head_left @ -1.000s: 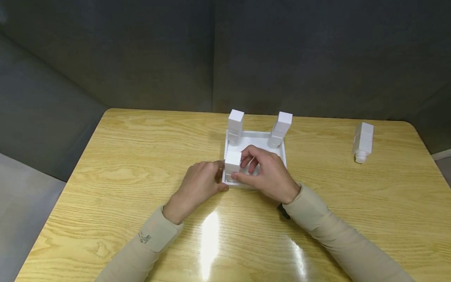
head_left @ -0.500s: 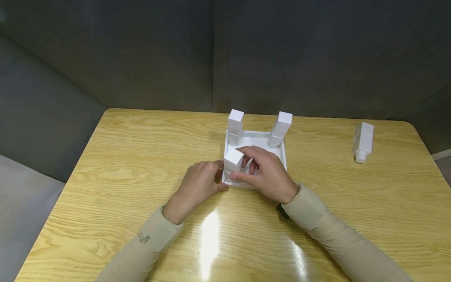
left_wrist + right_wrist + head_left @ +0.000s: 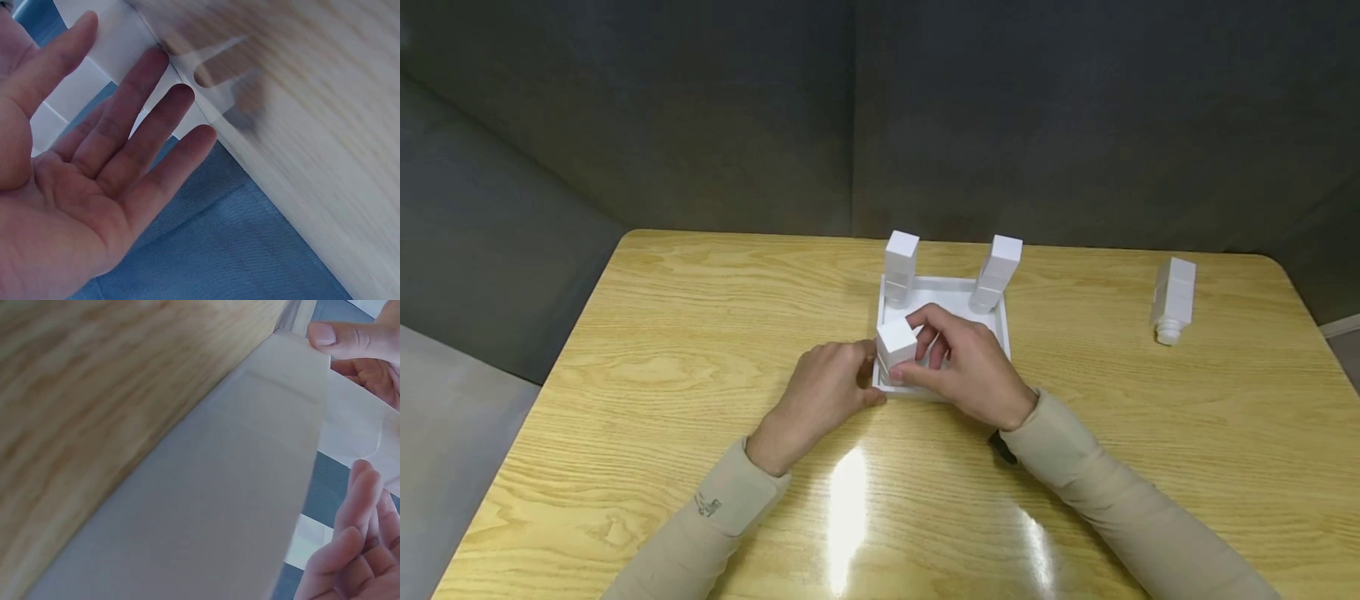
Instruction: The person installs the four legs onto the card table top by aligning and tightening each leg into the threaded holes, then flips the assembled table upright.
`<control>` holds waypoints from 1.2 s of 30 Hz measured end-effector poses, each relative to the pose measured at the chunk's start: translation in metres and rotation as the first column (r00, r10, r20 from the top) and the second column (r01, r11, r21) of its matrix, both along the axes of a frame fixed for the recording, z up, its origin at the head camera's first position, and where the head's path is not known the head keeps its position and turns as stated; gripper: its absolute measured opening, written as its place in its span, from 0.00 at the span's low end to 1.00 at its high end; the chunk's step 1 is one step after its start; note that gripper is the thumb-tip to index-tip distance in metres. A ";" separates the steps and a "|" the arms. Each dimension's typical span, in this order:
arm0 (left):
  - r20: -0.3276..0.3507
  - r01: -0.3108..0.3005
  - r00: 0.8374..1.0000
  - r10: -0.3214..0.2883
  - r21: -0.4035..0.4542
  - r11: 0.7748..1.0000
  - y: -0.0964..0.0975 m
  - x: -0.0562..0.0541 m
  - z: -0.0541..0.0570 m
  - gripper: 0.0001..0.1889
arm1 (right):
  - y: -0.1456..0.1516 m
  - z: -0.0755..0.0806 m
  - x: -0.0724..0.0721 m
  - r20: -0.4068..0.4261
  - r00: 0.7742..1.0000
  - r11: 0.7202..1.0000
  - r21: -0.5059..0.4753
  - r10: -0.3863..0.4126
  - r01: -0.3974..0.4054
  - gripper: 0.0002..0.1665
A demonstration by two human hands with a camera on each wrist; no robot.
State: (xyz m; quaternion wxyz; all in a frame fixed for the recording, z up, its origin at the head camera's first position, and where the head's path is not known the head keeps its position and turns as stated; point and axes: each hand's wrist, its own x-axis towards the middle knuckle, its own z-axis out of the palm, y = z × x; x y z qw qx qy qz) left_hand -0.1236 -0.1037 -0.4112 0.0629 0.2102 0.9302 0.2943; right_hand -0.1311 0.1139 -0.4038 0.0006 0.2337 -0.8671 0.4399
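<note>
1. Our right hand pinches the near block at the near-left corner of the white tray. The block's top sits twisted against the tray's edges; its foot is hidden, so we cannot tell how well it seats. Going in crooked, it could bind or lean.
2. Our left hand spreads straight fingers against the tray's left edge. With only that light bracing, a hard twist could swivel the tray.
3. At the far corners, 2 blocks stand upright, left and right; our right hand's knuckles could knock either.
4. Near the table's far-right corner lies 1 loose block; a careless reach could nudge it off.
</note>
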 end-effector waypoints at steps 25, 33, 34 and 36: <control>0.026 -0.002 1.000 0.001 0.009 1.000 0.002 0.000 0.002 0.30 | 0.002 0.002 0.003 0.045 0.999 1.000 -0.010 -0.026 0.026 0.22; 0.026 -0.001 1.000 0.001 0.016 1.000 0.002 0.001 0.002 0.27 | 0.003 0.001 0.000 -0.004 0.997 0.997 -0.022 0.080 -0.080 0.33; 0.026 -0.002 1.000 0.002 0.019 1.000 0.002 0.001 0.001 0.27 | 0.003 0.001 -0.001 -0.005 0.996 0.995 -0.027 0.094 -0.094 0.33; 0.028 0.000 1.000 -0.001 0.024 1.000 0.002 0.001 0.001 0.26 | 0.004 0.001 -0.003 0.011 0.992 0.990 -0.052 0.129 -0.128 0.33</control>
